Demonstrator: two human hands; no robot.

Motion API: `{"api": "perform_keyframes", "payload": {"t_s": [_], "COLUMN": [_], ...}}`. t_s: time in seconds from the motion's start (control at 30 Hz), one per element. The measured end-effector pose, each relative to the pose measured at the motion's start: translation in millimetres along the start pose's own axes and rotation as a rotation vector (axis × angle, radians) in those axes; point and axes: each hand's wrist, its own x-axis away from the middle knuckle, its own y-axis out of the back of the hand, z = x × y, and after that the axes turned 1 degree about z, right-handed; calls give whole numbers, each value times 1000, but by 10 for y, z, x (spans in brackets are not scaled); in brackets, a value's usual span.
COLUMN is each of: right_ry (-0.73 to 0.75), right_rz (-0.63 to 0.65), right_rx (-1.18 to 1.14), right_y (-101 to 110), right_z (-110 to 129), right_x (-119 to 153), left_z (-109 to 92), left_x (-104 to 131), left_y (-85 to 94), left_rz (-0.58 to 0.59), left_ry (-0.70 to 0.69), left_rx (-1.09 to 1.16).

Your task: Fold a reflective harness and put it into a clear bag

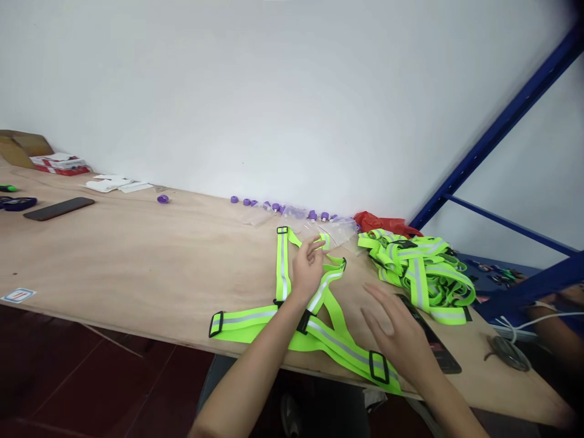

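Observation:
A neon green reflective harness (249, 316) with silver stripes and black buckles lies spread near the front edge of the wooden table. Over its upper straps is my left hand (309, 267), fingers bent and partly spread; nothing shows in its grasp. My right hand (395, 328) hovers beside the harness's right end, fingers apart and empty. A tangled pile of similar green straps (420, 274) sits to the right, with a dark phone (433, 347) partly behind my right hand.
Purple caps (276, 207) and clear plastic bags (337, 231) line the wall. A red bag (387, 224) lies behind the pile. A dark flat device (59, 208) and cardboard box (22, 148) are left. Glasses (508, 353) rest right, near a blue frame (502, 125) and another person's arm.

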Motion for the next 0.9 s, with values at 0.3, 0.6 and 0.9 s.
{"api": "perform_keyframes", "payload": {"t_s": [0.3,0.6,0.9], "right_ry": [-51,-12,303], "right_rz": [268,498,206], "right_rx": [-86,-33,169], "right_y": [108,109,201], "right_z": [-334,-380,-592], "right_x": [1051,437,424], "left_z": [-669,-545,-691], "left_x": [841,804,840], "left_y": [2100,2636,2750], "left_rz": [466,527,570], "left_ry": [28,-12,-119], "left_rx": [-878,-930,-916]}}
